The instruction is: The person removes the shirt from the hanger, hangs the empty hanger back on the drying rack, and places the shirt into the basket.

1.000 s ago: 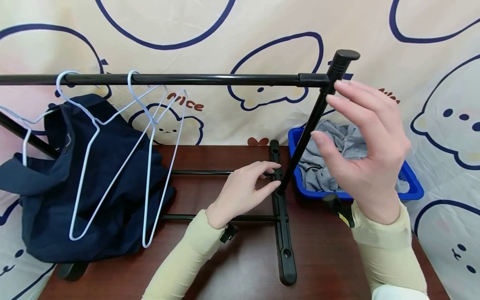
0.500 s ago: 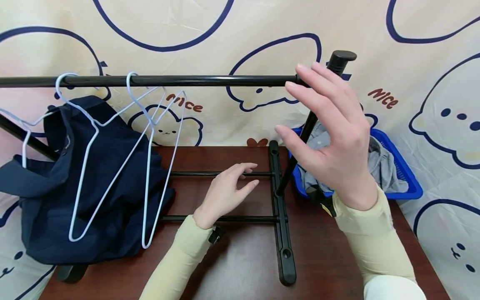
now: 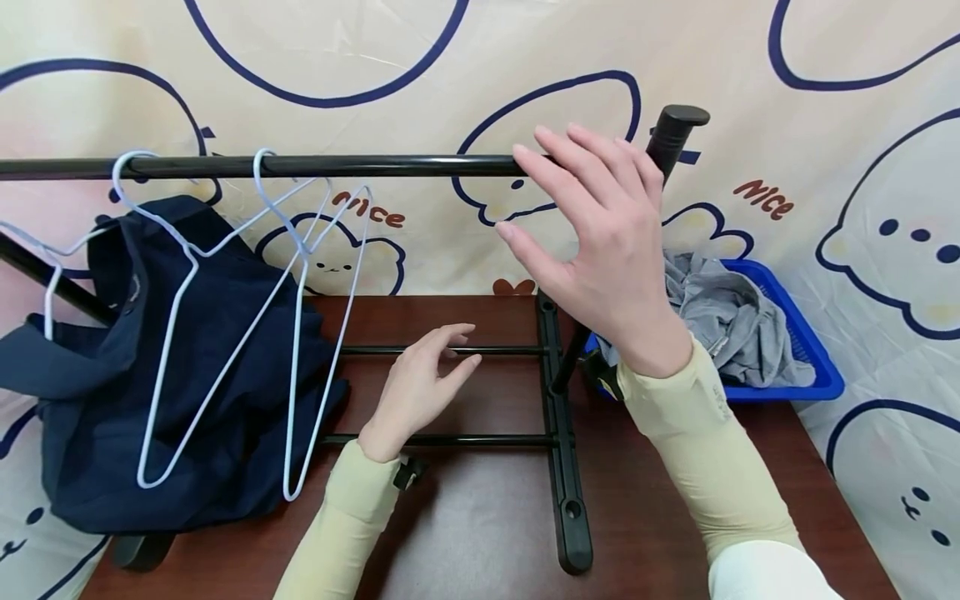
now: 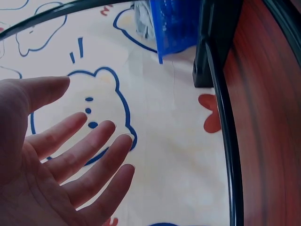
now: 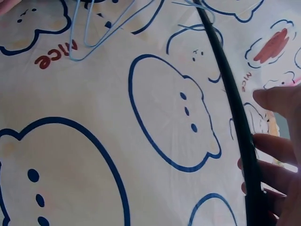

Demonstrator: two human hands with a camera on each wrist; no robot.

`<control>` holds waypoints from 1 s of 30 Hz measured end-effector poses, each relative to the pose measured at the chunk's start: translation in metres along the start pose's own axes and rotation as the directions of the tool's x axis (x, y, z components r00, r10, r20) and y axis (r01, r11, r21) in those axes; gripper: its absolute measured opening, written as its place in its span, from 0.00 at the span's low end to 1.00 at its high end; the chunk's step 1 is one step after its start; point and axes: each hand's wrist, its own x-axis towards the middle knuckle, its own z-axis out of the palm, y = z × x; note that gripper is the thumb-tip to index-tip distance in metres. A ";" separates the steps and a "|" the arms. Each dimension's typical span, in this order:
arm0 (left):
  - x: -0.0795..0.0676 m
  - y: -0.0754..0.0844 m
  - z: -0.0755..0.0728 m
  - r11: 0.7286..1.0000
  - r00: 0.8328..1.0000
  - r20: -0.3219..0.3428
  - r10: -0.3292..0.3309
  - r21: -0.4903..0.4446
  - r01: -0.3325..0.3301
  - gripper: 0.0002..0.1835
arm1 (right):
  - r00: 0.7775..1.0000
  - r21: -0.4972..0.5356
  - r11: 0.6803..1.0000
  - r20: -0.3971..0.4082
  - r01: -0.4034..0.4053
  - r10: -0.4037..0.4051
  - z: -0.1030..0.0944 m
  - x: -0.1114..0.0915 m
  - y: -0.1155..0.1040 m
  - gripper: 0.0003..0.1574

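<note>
My right hand is raised with spread fingers at the right end of the black clothes rack's top rail. In the right wrist view its fingers lie beside the rail; whether they touch it I cannot tell. My left hand hovers over the rack's lower bars, fingers relaxed and holding nothing. Its palm and loose fingers show in the left wrist view. On the rail to the left hang two pale wire hangers, one in front of a navy garment and another to its right.
A blue basket with grey clothes stands at the right, behind the rack's upright. The rack's black foot lies on the brown table. Behind hangs a cream cloth with cartoon prints.
My right hand has moved left from the rack's upright along the end of the rail. My left hand has drawn back left, away from the foot. The hangers and garment stay put.
</note>
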 end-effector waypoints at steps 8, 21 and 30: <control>-0.003 -0.015 -0.011 0.999 0.998 -0.048 -0.046 0.000 0.046 0.24 | 0.995 0.003 0.999 -0.094 -0.043 0.043 0.014 0.001 -0.001 0.25; -0.011 -0.046 -0.026 0.994 0.984 -0.143 -0.109 -0.018 0.108 0.23 | 0.967 0.023 0.987 -0.196 -0.159 0.161 0.023 0.005 -0.002 0.14; -0.019 -0.063 -0.049 0.981 0.955 -0.223 -0.196 -0.034 0.193 0.23 | 0.963 0.040 0.984 -0.203 -0.173 0.178 0.026 0.005 -0.004 0.13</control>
